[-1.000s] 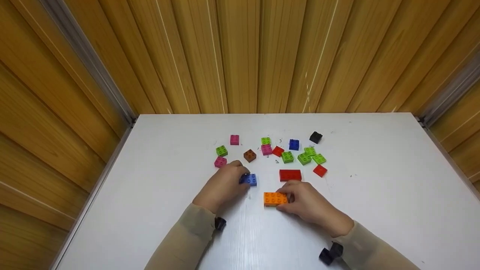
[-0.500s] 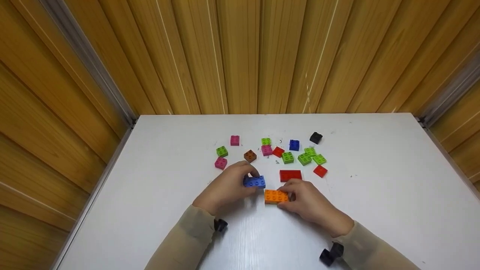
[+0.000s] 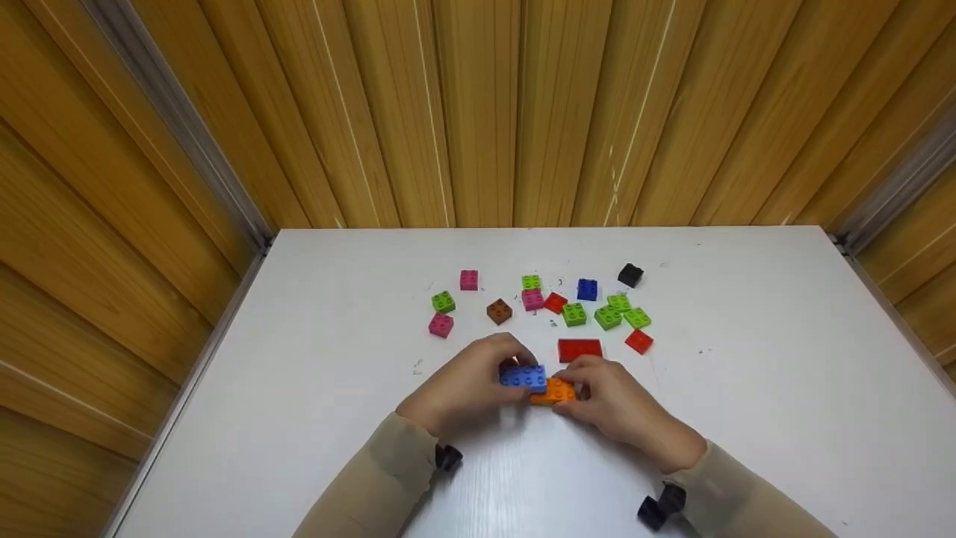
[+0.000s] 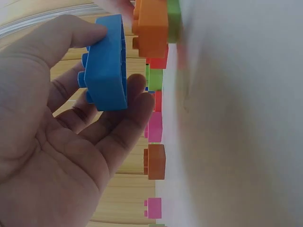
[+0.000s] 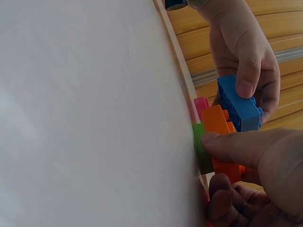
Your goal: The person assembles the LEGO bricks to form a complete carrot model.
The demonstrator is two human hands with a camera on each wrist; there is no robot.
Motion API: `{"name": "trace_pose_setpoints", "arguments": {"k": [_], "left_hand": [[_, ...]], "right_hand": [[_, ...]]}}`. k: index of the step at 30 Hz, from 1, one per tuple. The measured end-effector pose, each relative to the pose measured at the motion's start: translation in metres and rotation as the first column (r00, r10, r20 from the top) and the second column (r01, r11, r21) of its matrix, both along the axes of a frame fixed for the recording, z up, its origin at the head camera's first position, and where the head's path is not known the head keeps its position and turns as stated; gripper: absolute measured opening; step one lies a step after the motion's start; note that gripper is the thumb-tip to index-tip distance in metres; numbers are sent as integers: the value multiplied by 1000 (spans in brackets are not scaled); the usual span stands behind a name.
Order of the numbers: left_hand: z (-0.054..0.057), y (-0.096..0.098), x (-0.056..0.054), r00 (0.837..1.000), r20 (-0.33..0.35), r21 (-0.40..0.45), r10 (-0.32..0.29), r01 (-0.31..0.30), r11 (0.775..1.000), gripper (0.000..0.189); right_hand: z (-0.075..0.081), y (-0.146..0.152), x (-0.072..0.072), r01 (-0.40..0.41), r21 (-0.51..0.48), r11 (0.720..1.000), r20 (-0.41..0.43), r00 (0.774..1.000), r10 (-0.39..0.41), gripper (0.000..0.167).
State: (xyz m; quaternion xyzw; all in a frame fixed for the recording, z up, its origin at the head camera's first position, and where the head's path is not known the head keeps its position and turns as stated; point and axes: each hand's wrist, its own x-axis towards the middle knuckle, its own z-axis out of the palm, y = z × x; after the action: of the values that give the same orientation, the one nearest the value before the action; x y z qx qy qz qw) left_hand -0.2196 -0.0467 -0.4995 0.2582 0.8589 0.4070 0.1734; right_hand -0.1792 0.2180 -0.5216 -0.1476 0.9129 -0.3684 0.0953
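My left hand pinches a blue brick between thumb and fingers, studs up and slightly tilted. The blue brick hangs just above the left part of an orange brick, and a gap shows between them in the left wrist view. Beneath the orange brick a green brick is joined to it, down at the table. My right hand grips the orange brick from the right, thumb on its near side. Part of the orange brick's top is hidden by the blue one in the head view.
A long red brick lies just beyond my right hand. Further back on the white table several small bricks are scattered, among them a brown brick, a pink brick and a black brick. Wood-patterned panels stand behind.
My left hand has lifted the blue brick off the table and carried it right and nearer, over the orange brick. My right hand has stayed nearly still on the orange brick.
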Motion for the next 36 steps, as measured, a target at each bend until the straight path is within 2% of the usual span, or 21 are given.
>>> {"name": "trace_pose_setpoints", "arguments": {"k": [7,12,21,36], "left_hand": [[-6,3,1,1000,-3,5,-27,27,1000,26],[-8,4,1,1000,11,6,-18,18,1000,26],[-10,6,1,1000,30,37,-6,5,999,25],[-11,7,-2,997,73,24,-19,17,1000,26]], "right_hand": [[1,-1,-1,4,12,1000,29,1000,-5,39],[1,-1,-2,11,25,1000,45,999,-12,39],[0,1,-1,-18,5,1000,-2,1000,18,39],[-1,1,0,-12,-21,1000,20,1000,12,43]]}}
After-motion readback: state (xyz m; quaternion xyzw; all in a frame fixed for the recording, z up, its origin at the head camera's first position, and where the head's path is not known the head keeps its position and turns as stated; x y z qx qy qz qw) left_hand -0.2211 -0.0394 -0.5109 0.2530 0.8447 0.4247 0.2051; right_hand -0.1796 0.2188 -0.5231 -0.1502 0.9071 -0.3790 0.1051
